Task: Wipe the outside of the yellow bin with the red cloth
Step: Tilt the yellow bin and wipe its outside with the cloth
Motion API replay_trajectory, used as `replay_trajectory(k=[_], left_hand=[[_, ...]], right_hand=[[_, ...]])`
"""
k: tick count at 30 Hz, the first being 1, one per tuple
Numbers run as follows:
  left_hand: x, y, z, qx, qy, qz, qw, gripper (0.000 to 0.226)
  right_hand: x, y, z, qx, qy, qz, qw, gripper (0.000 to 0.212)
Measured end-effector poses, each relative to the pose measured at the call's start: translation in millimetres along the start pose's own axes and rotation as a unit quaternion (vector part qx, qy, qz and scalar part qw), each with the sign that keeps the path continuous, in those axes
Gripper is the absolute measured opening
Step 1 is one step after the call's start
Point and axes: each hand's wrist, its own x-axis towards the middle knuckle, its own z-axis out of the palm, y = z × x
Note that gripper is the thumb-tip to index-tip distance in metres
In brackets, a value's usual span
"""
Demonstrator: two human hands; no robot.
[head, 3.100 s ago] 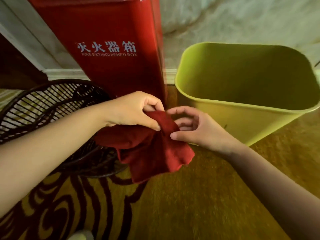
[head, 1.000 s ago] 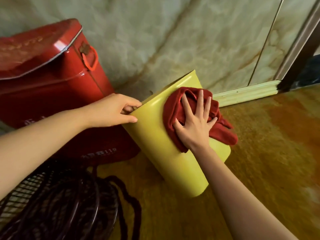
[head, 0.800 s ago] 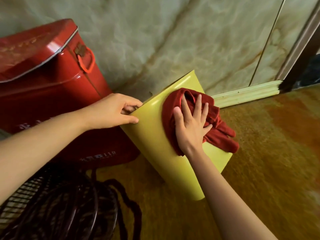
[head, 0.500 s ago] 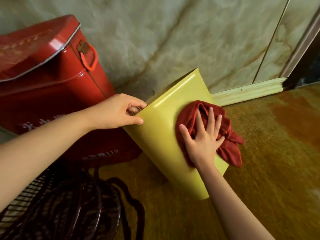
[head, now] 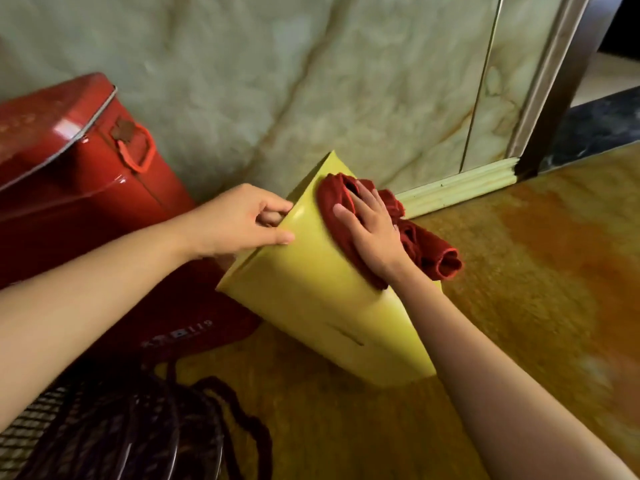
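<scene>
bin (head: 311, 299) tipped on the floor just right of the red box (head: 86, 188), left hand (head: 239, 220) pinching its rim, right hand (head: 374, 233) flat, fingers spread, pressing cloth (head: 426, 251) near the rim; wiping underway, lower wall and other sides probably left.

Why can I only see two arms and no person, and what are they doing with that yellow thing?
The camera sits on the person's head and looks down, so you see only their arms. There is no machine here, just two bare hands. The left hand grips the rim of the yellow bin, which is tipped over on the carpet. The right hand lies flat on a red cloth and presses it against the bin's outside to wipe it. Beside the bin stands a big red box, and a dark wire fan is at the bottom left.
</scene>
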Motion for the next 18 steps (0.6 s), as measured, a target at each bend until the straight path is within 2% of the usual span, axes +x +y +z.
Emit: replay_trajectory(k=[2,4,6,8,11,13,15,17,18], left_hand=[[4.8,1.0,2.0,-0.021,0.037,-0.020,0.999,0.028],[8.5,2.4,1.2,-0.051,0.059,-0.045,0.996,0.033],[12.2,7.1,-1.6,-0.054,0.060,-0.059,0.995,0.035],[19.3,17.4,-3.3,-0.050,0.060,-0.061,0.995,0.036],[38.8,38.6,-0.8,-0.042,0.050,-0.059,0.996,0.030],[49.3,52.0,1.7,-0.021,0.023,-0.045,0.999,0.026],[49.1,52.4,-0.5,0.028,-0.013,-0.020,0.999,0.039],[33.9,35.0,-1.6,0.103,0.006,-0.011,0.995,0.054],[23.4,20.1,0.1,0.121,0.031,-0.019,0.992,0.048]], right_hand=[[3.1,25.9,-20.4,0.018,-0.023,0.111,0.993,0.059],[-16.8,49.5,-30.9,-0.010,-0.019,0.167,0.986,0.062],[-46.5,53.8,-26.5,-0.036,-0.007,0.112,0.993,0.070],[-70.5,36.5,-14.4,-0.068,0.005,-0.004,0.998,0.070],[-78.8,6.4,-2.6,-0.208,0.075,-0.148,0.964,0.056],[-74.0,0.2,-10.3,-0.240,0.124,-0.152,0.951,0.056],[-65.9,5.3,-24.5,-0.227,0.128,-0.150,0.954,0.059],[-55.5,10.7,-34.8,-0.223,0.115,-0.154,0.956,0.063],[-51.0,10.9,-36.5,-0.224,0.107,-0.156,0.956,0.065]])
